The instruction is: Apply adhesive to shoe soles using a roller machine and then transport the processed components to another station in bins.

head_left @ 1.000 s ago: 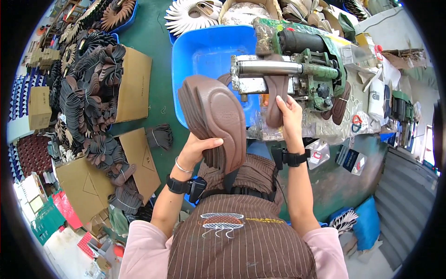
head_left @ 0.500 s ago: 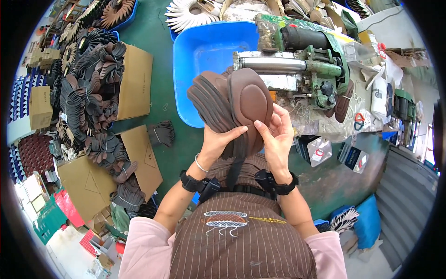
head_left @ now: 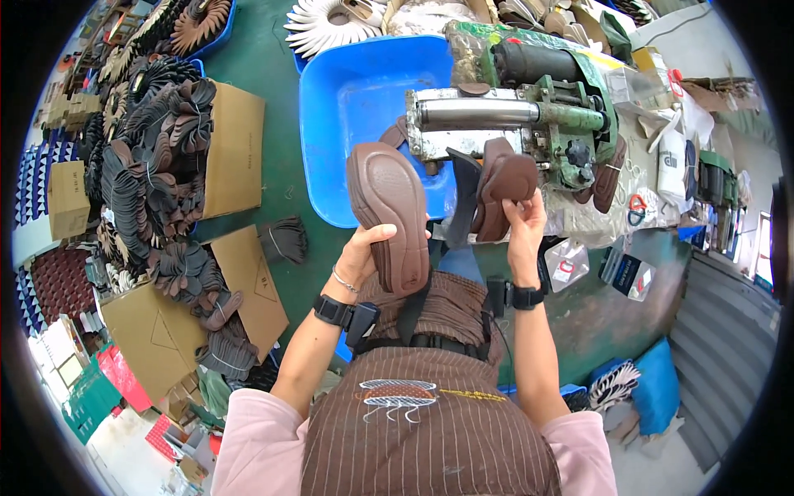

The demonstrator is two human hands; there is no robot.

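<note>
My left hand [head_left: 361,250] is closed around a thick stack of brown insoles [head_left: 387,194], its thumb pressed on the near side. The top insole lies face up with its moulded outline showing. Apart from it, on the right, my right hand [head_left: 526,231] grips a few brown insoles [head_left: 508,183] between thumb and fingers. They stand splayed, and a dark insole [head_left: 463,194] fans out beside them. Just beyond both hands sits a green machine with a steel roller [head_left: 480,112]. Another brown insole [head_left: 394,134] shows at the machine's left end.
A large blue tub [head_left: 317,157] stands beyond my left hand, partly under the machine. Cardboard boxes [head_left: 234,149] and heaps of tied insoles [head_left: 149,190] fill the left side. Red-handled scissors [head_left: 637,208] lie on the plastic-covered table at right.
The single fanned stack held by both hands is now parted. My right hand has moved right with a few insoles; my left keeps the thicker stack, now turned more squarely upward.
</note>
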